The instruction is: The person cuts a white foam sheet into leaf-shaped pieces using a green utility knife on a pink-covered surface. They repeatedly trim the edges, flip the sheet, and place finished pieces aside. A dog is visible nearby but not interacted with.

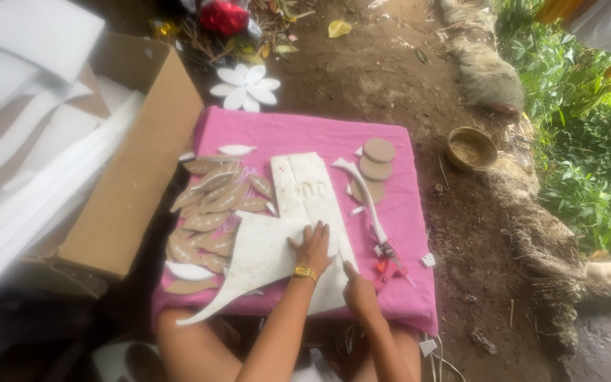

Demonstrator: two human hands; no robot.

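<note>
Where the right hand [359,291] curls at the edge of the white foam sheet [270,258], what it grips is too small to make out. Its fingers look closed. The left hand [312,247] lies flat with fingers spread, pressing the sheet down on the pink cloth [305,134]. Three brown round discs [376,168] sit near the far corner. A pile of brown leaf shapes [210,212] lies beside the sheet, too bunched to count. A cardboard box [136,170] stands at the left.

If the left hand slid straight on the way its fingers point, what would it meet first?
The left hand points up the white foam sheet; nothing shows on the sheet ahead, then bare pink cloth, though depth is unclear.
</note>
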